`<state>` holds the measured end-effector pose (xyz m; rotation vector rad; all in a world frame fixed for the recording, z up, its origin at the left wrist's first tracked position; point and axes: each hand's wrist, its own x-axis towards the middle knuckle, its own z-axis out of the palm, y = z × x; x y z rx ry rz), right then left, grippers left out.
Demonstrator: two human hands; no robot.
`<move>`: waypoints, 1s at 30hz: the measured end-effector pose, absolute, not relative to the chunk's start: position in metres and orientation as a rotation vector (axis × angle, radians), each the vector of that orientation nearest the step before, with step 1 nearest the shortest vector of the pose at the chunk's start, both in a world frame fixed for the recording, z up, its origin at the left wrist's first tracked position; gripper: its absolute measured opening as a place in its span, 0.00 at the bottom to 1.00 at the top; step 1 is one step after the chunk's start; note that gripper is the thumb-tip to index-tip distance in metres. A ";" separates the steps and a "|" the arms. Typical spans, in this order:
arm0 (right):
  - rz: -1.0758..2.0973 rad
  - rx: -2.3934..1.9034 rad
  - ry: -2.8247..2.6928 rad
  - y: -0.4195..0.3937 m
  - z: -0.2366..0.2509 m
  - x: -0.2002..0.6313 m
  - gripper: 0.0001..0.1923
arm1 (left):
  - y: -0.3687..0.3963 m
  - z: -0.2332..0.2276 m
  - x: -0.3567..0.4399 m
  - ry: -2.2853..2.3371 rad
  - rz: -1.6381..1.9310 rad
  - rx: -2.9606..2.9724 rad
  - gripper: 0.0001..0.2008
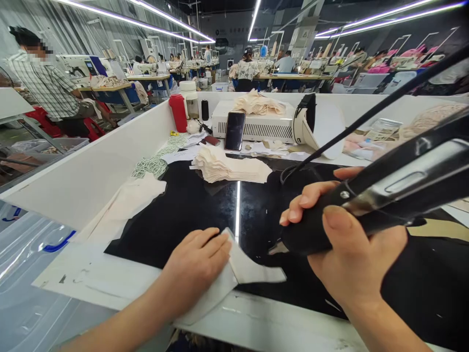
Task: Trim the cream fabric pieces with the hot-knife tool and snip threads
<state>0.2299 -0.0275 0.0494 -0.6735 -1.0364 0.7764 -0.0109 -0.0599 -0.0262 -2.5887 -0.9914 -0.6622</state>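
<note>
Big bench (176,205) here — right hand (353,254) clutching a black tool (388,188), back end out of sight, tip (279,248) blurred. At the near edge, the left hand (201,259) covers part of a pale piece (252,266) — thumb hidden, can't tell if it's pinching.

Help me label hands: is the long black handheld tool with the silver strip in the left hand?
No, the right hand grips the black tool, while the left hand rests on a flat cream piece.

Our left hand (200,264) rests palm down, fingers together, while our right hand (355,259) curls in a raised grip.
</note>
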 end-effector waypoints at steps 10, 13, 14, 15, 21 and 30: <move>0.713 -0.672 -1.018 -0.038 0.042 0.243 0.23 | -0.072 -0.020 0.030 -0.812 -0.882 -2.732 0.12; 0.711 -0.683 -1.017 -0.040 0.040 0.245 0.23 | -0.073 -0.026 0.047 -0.823 -0.866 -2.768 0.13; 0.710 -0.686 -1.018 -0.040 0.040 0.245 0.24 | -0.072 -0.029 0.050 -0.839 -0.838 -2.775 0.13; 0.710 -0.691 -1.018 -0.040 0.039 0.245 0.24 | -0.072 -0.031 0.052 -0.850 -0.807 -2.777 0.13; 0.724 -0.697 -1.003 -0.040 0.035 0.243 0.25 | -0.072 -0.037 0.048 -0.868 -0.773 -2.763 0.14; 0.725 -0.653 -1.012 -0.035 0.030 0.239 0.24 | -0.073 -0.035 0.047 -0.875 -0.790 -2.762 0.15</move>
